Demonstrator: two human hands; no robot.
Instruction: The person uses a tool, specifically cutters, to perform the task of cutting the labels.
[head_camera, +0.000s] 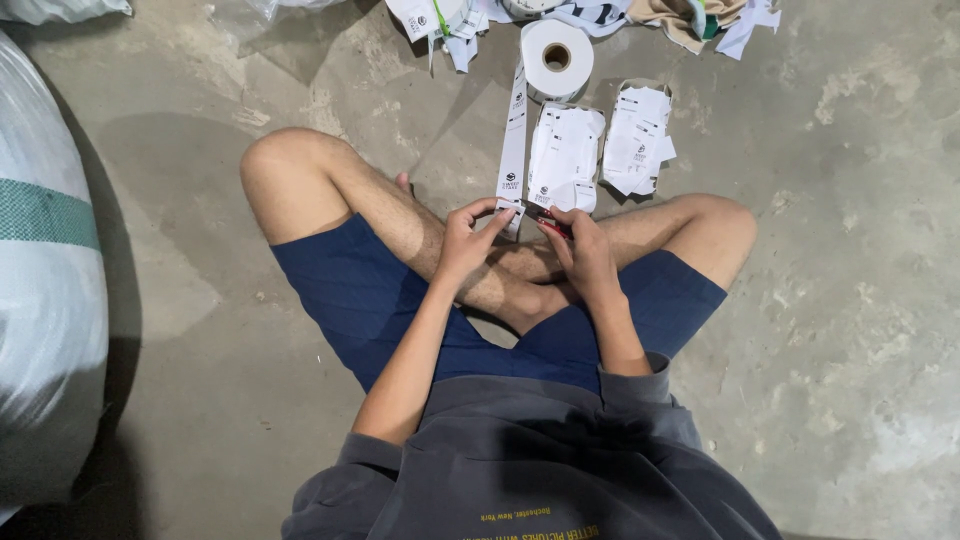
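Observation:
I sit cross-legged on a concrete floor. My left hand (466, 240) pinches the free end of a white printed label strip (513, 140) that runs from a white label roll (556, 58) further away. My right hand (580, 245) holds a small red-and-black tool (556, 222), likely scissors or a cutter, right at the strip's end. Both hands meet just above my crossed shins.
Two stacks of cut white labels (565, 156) (637, 138) lie beyond my hands. More labels and fabric pieces (690, 18) are scattered at the top. A large white woven sack (45, 270) with a green band stands at the left.

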